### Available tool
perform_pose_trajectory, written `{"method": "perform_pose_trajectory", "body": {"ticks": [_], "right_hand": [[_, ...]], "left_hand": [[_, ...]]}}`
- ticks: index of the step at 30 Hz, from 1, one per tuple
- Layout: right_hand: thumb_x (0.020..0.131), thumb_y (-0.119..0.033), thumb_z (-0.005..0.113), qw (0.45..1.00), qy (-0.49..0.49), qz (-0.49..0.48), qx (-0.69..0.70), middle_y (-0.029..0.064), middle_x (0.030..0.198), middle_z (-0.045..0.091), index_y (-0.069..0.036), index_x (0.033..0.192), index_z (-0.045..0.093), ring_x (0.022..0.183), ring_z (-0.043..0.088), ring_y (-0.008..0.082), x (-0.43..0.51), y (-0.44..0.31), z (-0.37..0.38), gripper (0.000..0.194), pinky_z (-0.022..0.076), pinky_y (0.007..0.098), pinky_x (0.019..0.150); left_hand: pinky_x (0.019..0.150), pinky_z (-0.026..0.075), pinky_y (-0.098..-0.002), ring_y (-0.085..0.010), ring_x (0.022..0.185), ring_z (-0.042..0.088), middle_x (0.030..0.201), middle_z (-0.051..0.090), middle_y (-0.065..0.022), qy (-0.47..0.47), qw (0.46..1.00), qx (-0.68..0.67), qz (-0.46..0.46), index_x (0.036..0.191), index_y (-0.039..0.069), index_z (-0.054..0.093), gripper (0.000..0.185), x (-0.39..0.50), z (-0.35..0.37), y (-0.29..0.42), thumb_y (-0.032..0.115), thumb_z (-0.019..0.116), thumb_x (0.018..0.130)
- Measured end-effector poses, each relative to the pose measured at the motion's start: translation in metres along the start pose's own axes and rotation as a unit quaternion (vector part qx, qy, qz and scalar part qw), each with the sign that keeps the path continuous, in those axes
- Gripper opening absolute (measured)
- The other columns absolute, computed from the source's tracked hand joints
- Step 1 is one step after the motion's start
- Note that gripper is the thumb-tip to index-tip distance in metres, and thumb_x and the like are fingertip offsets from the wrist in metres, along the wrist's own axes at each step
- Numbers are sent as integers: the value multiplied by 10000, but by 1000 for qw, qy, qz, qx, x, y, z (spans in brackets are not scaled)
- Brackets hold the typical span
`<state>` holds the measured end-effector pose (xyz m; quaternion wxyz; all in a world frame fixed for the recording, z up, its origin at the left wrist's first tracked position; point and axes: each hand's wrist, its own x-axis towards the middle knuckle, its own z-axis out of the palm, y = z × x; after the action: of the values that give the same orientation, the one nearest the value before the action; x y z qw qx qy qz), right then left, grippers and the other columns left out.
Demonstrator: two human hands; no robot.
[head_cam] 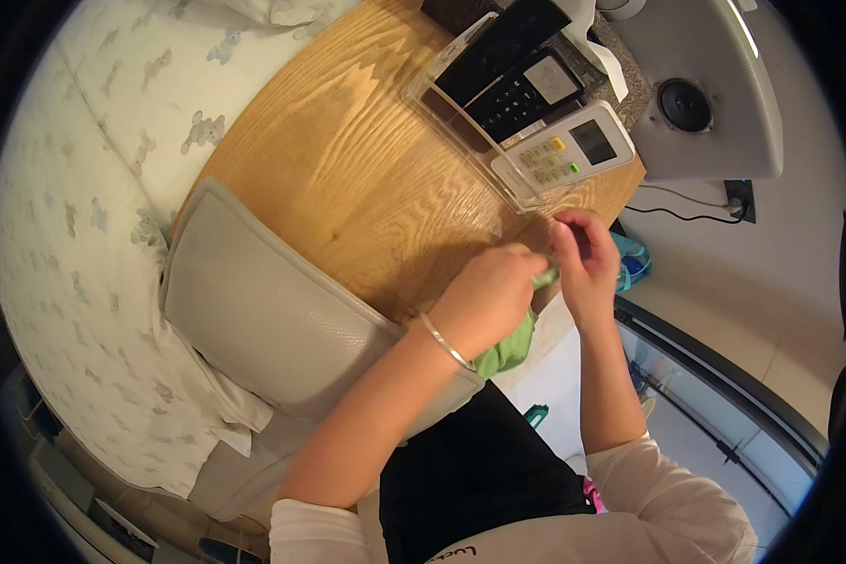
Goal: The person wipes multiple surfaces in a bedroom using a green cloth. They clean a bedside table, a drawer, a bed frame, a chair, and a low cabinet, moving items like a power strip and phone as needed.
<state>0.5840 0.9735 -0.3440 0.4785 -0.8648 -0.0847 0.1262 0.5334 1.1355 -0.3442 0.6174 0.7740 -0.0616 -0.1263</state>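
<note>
My left hand (490, 299), with a bangle on the wrist, grips a bunched part of a green cloth (513, 349) that hangs below it at the table's edge. Close by on the right, my right hand (586, 257) is raised with thumb and fingertips brought together; whether something thin lies between them cannot be told. Both hands are over the near right edge of the wooden tabletop (338, 183). The cloth is partly hidden behind the left hand and wrist.
Ahead, a clear plastic holder (458, 134) carries a white remote control (564, 149) and black remotes (525, 92). A grey padded backrest (275, 303) curves along the table's left side, beside a patterned bedsheet (113, 247). A plugged cable (691, 213) runs along the wall at right.
</note>
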Motion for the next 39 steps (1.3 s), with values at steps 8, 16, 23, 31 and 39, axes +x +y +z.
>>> {"method": "perform_pose_trajectory", "body": {"ticks": [8,16,23,31,39], "right_hand": [[659,-287,842,994,36,-97,-43,116,1144,479,-43,1131,475,1015,493,205,-50,-27,3,646,441,337,829],[819,-19,633,997,9,-66,-35,124,947,607,22,1042,607,850,576,231,-46,-33,20,229,464,316,767],[812,-2,647,985,34,-123,-116,121,1024,499,15,1171,604,922,491,240,-47,-30,19,362,429,305,806],[785,-98,693,965,30,-170,-200,217,1187,426,-21,1237,567,1068,444,347,-42,-27,34,475,397,401,895],[754,-102,646,887,-266,-262,-271,-13,1307,532,-195,1196,610,1288,431,276,-101,7,25,453,278,483,1046]], "left_hand": [[827,476,-304,-234,997,566,1144,521,-165,67,972,-222,41,1215,-53,552,372,-14,-25,19,74,572,866],[655,467,-233,-97,708,575,810,640,-55,152,978,-85,-112,999,-55,675,265,-9,-56,12,187,606,916],[602,450,-277,-166,642,556,741,620,-96,404,910,-47,-84,990,-3,683,161,4,-73,-10,102,594,905],[709,442,-198,-56,754,534,855,638,1,451,846,-270,-90,1090,4,671,209,-1,-84,-20,96,591,921],[779,452,-241,-109,834,537,958,600,-43,361,842,-397,-55,1179,-24,592,272,-11,-91,-8,108,542,947]]}}
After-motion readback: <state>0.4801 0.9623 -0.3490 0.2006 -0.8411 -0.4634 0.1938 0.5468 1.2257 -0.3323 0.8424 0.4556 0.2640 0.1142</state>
